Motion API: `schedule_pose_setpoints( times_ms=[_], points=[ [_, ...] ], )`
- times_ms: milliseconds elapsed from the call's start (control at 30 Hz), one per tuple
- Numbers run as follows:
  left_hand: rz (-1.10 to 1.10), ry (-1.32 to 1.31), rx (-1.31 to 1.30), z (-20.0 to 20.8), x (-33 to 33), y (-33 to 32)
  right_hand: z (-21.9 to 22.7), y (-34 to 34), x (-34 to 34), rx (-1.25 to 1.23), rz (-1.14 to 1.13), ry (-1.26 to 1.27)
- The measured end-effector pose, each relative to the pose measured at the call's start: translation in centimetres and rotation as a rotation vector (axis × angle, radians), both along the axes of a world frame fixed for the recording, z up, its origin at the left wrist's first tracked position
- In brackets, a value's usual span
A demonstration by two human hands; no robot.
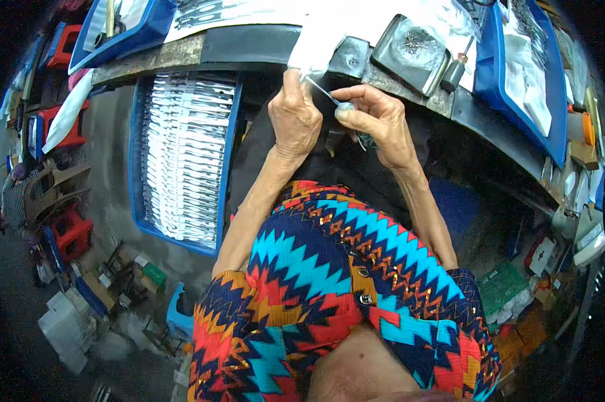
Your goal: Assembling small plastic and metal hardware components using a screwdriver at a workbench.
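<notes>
My left hand (296,119) is closed at the bench edge, its thumb and fingertips pinched by the far end of a thin metal piece (324,91). From the other side my right hand (381,122) pinches the near end of the same slim piece between thumb and forefinger. Its exact kind is too small and too bright to tell. Just beyond the fingers lies glaring white paper (316,43) on the bench. To the right of it sits a small dark square block (349,57). A shallow metal tray (386,70) there holds small metal parts (413,44).
A screwdriver (455,71) lies right of the metal tray. Blue bins stand on the bench at left (131,45) and right (500,107). Below the bench, a long blue crate (136,161) holds rows of slim metal pieces (185,154). Another person (20,197) is at far left.
</notes>
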State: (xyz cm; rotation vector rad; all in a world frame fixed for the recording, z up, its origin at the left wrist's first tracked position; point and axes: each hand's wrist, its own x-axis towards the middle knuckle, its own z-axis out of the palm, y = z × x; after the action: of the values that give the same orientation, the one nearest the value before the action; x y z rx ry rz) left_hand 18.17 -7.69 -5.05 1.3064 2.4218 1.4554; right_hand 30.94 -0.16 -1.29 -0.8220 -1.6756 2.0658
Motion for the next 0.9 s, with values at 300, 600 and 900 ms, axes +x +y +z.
schedule_pose_setpoints(
  times_ms=[300, 600, 900],
  points=[
    [-0.03, -0.026, -0.022, 0.2, -0.2, -0.1, -1.0, 0.1, 0.2, -0.005, 0.007, 0.053],
    [-0.019, 0.0, -0.012, 0.0, -0.2, -0.1, -1.0, 0.6, 0.1, -0.036, 0.013, 0.047],
    [-0.024, 0.044, 0.006, 0.4, -0.2, 0.0, 1.8, -0.7, -0.6, 1.003, 0.0, -0.143]
  ],
)
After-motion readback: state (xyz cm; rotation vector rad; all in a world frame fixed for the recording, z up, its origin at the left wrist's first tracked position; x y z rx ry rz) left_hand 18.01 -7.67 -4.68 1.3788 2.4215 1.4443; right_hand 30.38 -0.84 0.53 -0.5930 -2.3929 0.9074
